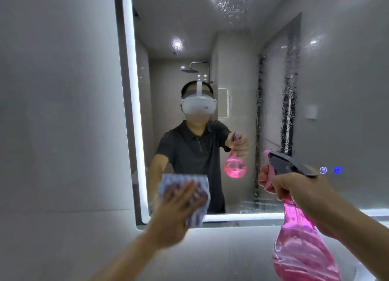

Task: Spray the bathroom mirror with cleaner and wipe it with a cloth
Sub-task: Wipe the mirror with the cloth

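The left hand (179, 205) is spread flat, pressing the cloth (185, 198) against the lower left corner of the mirror (231, 59) for wiping. The right hand (294, 188) is closed around the spray bottle (301, 245) (nozzle aimed at the glass), presumably kept ready. Droplets are noted on the right side.

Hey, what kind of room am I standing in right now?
Most likely a bathroom. A large wall mirror with a lit edge reflects an overhead shower head and tiled walls. Your left hand presses a cloth to the glass; your right hand holds a pink spray bottle.
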A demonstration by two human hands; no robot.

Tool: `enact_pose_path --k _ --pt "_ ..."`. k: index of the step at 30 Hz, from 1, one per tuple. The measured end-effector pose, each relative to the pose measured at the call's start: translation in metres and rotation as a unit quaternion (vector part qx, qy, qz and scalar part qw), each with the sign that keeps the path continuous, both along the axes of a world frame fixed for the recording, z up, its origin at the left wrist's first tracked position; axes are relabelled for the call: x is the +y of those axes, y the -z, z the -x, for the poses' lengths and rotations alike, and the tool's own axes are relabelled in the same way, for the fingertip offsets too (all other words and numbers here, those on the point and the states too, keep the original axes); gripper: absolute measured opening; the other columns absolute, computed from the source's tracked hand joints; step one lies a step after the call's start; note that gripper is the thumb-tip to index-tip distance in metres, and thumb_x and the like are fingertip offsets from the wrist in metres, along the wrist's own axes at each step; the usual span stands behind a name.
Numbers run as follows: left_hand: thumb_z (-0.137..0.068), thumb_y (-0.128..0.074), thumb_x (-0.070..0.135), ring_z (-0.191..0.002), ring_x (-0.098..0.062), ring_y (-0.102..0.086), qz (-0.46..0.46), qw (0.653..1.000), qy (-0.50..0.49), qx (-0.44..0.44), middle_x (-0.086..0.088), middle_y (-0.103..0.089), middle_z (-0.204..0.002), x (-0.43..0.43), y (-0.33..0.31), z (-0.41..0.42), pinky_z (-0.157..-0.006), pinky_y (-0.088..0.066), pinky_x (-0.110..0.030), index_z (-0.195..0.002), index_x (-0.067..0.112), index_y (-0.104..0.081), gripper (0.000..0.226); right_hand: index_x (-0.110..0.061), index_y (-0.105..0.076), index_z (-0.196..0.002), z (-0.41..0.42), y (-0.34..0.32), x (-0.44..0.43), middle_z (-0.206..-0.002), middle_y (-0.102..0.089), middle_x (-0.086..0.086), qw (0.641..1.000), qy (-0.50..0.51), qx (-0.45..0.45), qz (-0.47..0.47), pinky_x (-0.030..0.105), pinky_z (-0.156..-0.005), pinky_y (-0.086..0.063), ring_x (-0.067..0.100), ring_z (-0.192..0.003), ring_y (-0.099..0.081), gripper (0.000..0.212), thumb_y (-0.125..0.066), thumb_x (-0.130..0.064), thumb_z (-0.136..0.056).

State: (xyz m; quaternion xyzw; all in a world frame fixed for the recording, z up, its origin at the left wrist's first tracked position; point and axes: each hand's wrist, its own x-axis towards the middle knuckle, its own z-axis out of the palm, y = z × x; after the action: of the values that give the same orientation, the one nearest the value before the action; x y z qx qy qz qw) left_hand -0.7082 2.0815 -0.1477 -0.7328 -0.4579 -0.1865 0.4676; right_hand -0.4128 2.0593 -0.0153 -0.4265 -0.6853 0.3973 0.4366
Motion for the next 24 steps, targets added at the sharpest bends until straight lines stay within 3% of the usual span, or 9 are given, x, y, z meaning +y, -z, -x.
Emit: enact_pose_path --k 4,6,8,12,15,17,19,21,24 --pt "-0.089 -0.052 0.031 -0.142 -0.039 -0.024 -0.091 0.988 -0.012 -0.127 -0.020 -0.037 -0.149 -0.001 -0.159 0.015 -0.111 -0.021 -0.063 -0.145 0.018 -0.030 0.061 0.022 -0.048 -0.079 0.000 -0.009 0.003 -0.089 -0.068 0.026 1.000 0.026 -0.012 -0.012 0.046 -0.078 -0.050 0.037 -0.088 -0.065 0.042 -0.050 -0.001 -0.044" --pt "-0.091 -0.046 0.042 -0.144 -0.039 -0.017 -0.141 0.970 -0.073 -0.183 -0.020 -0.023 -0.156 0.006 -0.226 0.030 -0.118 -0.009 -0.055 -0.150 0.013 -0.021 0.070 0.006 -0.057 -0.076 0.009 -0.017 0.017 -0.087 -0.066 0.019 0.999 0.046 0.015 0.024 0.032 -0.074 -0.050 0.029 -0.073 -0.062 0.013 -0.053 -0.002 -0.066" --pt "-0.095 -0.031 0.048 -0.147 -0.034 -0.008 -0.166 0.950 -0.101 -0.244 -0.018 -0.012 -0.159 0.012 -0.252 0.032 -0.119 0.000 -0.045 -0.152 0.010 -0.014 0.071 -0.016 -0.049 -0.076 0.010 -0.013 0.036 -0.077 -0.054 0.012 0.998 -0.006 0.027 0.054 0.025 -0.059 -0.039 0.018 -0.058 -0.049 0.019 -0.041 -0.005 -0.089" --pt "-0.092 -0.042 0.042 -0.145 -0.035 -0.011 -0.183 0.960 -0.070 -0.202 -0.017 -0.009 -0.159 0.023 -0.178 -0.006 -0.117 -0.003 -0.051 -0.151 0.015 -0.015 0.070 -0.014 -0.056 -0.068 0.004 0.001 0.040 -0.072 -0.056 0.010 0.998 -0.013 0.046 0.043 0.032 -0.076 -0.049 0.019 -0.064 -0.059 0.026 -0.047 0.009 -0.076" --pt "-0.091 -0.045 0.030 -0.148 -0.028 -0.002 -0.061 0.993 0.017 -0.102 -0.004 0.007 -0.162 0.014 -0.054 -0.032 -0.117 0.001 -0.051 -0.146 0.019 -0.032 0.057 -0.010 -0.066 -0.065 0.005 0.004 0.014 -0.067 -0.068 0.007 0.996 -0.003 0.090 0.021 0.054 -0.090 -0.045 0.032 -0.085 -0.060 0.031 -0.049 0.011 -0.050" --pt "-0.083 -0.057 0.030 -0.146 -0.022 -0.016 0.071 0.996 0.016 -0.052 -0.004 -0.020 -0.158 0.000 0.015 -0.050 -0.118 -0.001 -0.046 -0.141 0.023 -0.042 0.061 -0.014 -0.071 -0.067 0.006 0.005 0.000 -0.064 -0.071 0.003 0.996 -0.006 0.090 -0.002 0.052 -0.087 -0.048 0.034 -0.087 -0.066 0.039 -0.049 0.004 -0.040" --pt "-0.074 -0.062 0.040 -0.141 -0.021 -0.030 0.201 0.972 -0.014 -0.118 -0.002 -0.034 -0.153 -0.009 0.046 -0.072 -0.117 0.004 -0.042 -0.140 0.028 -0.045 0.070 -0.013 -0.070 -0.068 0.004 0.008 -0.010 -0.068 -0.072 0.005 0.997 0.003 0.075 -0.015 0.050 -0.085 -0.050 0.036 -0.091 -0.068 0.039 -0.049 -0.001 -0.039" --pt "-0.089 -0.048 0.044 -0.146 -0.015 -0.015 0.259 0.929 0.002 -0.265 0.009 -0.007 -0.159 -0.021 0.052 -0.096 -0.120 0.010 -0.035 -0.148 0.032 -0.026 0.065 -0.004 -0.066 -0.069 0.002 0.009 -0.019 -0.074 -0.072 0.009 0.998 0.012 0.059 -0.026 0.048 -0.081 -0.051 0.038 -0.094 -0.066 0.032 -0.049 -0.002 -0.042" --pt "-0.097 -0.035 0.046 -0.130 -0.002 -0.039 0.320 0.811 0.060 -0.486 0.012 -0.041 -0.148 -0.036 0.046 -0.125 -0.111 -0.030 -0.024 -0.136 0.034 -0.044 0.042 0.000 -0.065 -0.071 -0.006 0.011 -0.028 -0.082 -0.072 0.013 0.998 0.014 0.050 -0.019 0.043 -0.078 -0.051 0.029 -0.089 -0.067 0.027 -0.046 0.009 -0.055"
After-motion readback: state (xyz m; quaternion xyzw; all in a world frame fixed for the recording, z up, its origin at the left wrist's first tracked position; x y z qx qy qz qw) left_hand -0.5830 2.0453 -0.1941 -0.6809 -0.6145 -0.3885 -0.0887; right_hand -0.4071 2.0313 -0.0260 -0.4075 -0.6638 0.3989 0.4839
